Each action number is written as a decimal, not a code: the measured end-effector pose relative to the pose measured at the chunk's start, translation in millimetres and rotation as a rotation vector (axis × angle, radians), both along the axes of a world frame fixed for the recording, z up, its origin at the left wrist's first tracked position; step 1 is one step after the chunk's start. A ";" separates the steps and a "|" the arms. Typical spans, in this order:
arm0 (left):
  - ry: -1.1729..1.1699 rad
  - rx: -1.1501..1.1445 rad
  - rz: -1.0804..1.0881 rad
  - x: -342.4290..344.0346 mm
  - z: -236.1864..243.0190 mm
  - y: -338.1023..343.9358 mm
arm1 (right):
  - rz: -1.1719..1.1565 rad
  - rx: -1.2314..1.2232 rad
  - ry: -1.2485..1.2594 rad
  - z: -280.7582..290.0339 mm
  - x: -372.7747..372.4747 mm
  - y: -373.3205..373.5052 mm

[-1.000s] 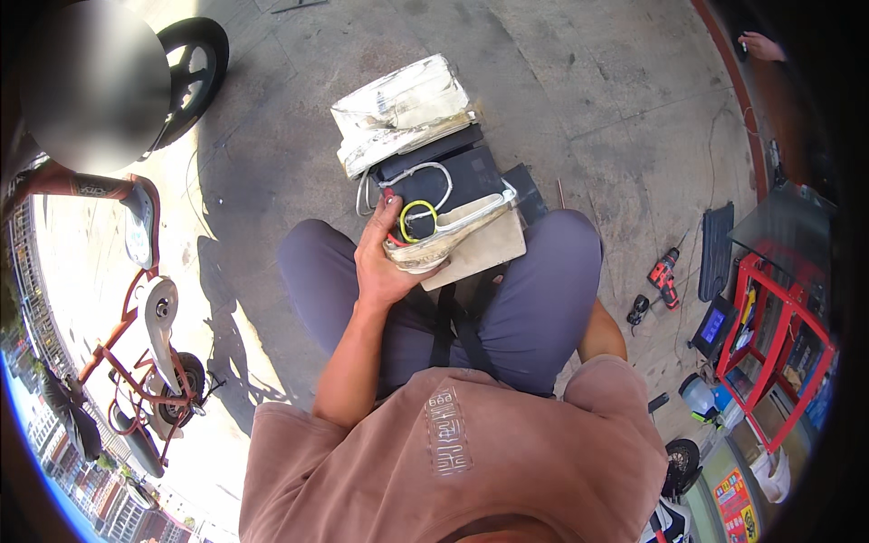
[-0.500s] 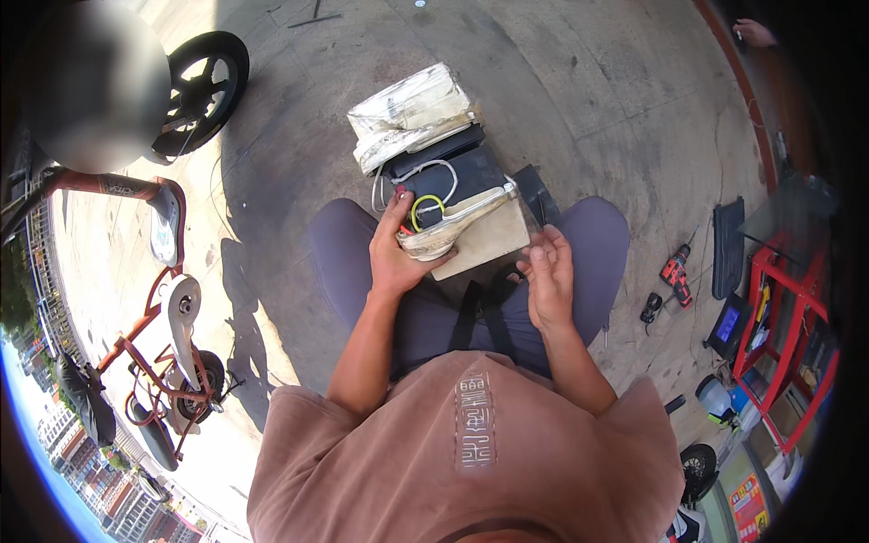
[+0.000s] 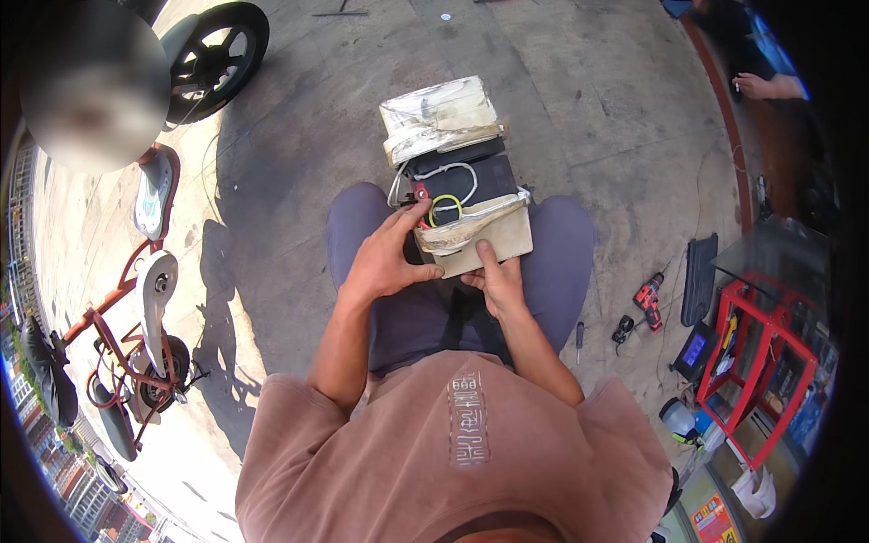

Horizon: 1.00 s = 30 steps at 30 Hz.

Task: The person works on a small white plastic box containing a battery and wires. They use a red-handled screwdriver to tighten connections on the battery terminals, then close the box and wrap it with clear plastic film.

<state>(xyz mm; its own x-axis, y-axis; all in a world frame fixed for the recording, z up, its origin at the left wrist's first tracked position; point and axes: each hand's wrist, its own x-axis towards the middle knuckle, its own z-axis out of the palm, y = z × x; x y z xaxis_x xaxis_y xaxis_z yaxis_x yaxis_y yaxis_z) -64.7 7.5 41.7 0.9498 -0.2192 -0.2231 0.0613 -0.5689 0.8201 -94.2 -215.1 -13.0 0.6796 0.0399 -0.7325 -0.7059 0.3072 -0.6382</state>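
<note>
A battery pack (image 3: 489, 237), loosely bound in torn, dirty whitish wrapping, sits over my lap between my knees. Its dark middle (image 3: 493, 178) is bare; a white cable (image 3: 472, 172) and a yellow wire loop (image 3: 434, 210) lie on it near a red piece (image 3: 421, 193) at the left side. My left hand (image 3: 385, 260) is at the pack's near left corner, fingers spread, fingertips by the red piece and thumb against the near edge. My right hand (image 3: 501, 282) grips the near end, thumb on top and the other fingers partly hidden beneath.
On the floor to the right lie a screwdriver (image 3: 579, 342), a red-and-black cordless drill (image 3: 649, 300) and a dark flat panel (image 3: 699, 279). A red metal frame (image 3: 786, 362) stands farther right. An orange-brown electric bike (image 3: 116, 299) is at left. Another person's hand (image 3: 759, 87) shows top right.
My right hand has moved in from beside the pack and taken hold of its near end. My left hand has loosened, its fingers spreading. The pack sits slightly farther right in view.
</note>
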 end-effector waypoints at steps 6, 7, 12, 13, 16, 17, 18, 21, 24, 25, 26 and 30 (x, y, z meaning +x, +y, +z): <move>-0.432 0.116 0.275 155.8 26.7 20.4 | -0.023 -0.012 -0.024 -8.4 0.2 4.1; -0.442 0.256 0.166 183.3 5.9 15.0 | -0.014 -0.006 -0.032 -9.7 1.0 5.7; 0.062 0.167 -0.087 217.7 -33.0 6.4 | -0.068 -0.054 -0.107 -1.6 12.7 10.2; 0.054 0.172 -0.086 215.3 -33.3 5.1 | -0.071 -0.059 -0.111 2.2 16.2 11.2; 0.049 0.218 -0.067 204.8 -25.0 -0.3 | -0.073 -0.073 -0.130 6.3 29.3 12.6; 0.058 0.218 -0.051 196.8 -24.4 -3.6 | -0.072 -0.079 -0.135 7.3 30.7 12.4; 0.068 0.218 -0.034 189.6 -24.5 -6.7 | -0.072 -0.102 -0.146 9.6 30.0 11.6; 0.036 0.243 -0.002 200.5 -19.4 -4.7 | -0.058 -0.136 -0.193 13.7 47.9 12.6; 0.093 0.237 0.007 191.7 -23.6 -3.8 | -0.083 -0.148 -0.171 13.5 42.4 16.4; 0.082 0.249 0.006 192.4 -22.9 -2.7 | -0.087 -0.153 -0.174 12.9 42.4 17.7; 0.072 0.262 0.006 193.9 -22.1 -1.5 | -0.091 -0.159 -0.176 12.1 42.9 18.6; 0.038 0.311 -0.003 194.3 -19.5 -2.6 | -0.031 -0.166 -0.166 6.1 43.3 11.3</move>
<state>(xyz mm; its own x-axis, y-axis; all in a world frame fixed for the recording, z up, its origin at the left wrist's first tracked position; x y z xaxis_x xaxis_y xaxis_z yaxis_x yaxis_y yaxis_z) 129.6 4.8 22.1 0.9390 -0.1380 -0.3150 0.0860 -0.7926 0.6037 -50.9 -203.8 -6.9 0.7900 -0.0947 -0.6058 -0.5793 0.2085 -0.7880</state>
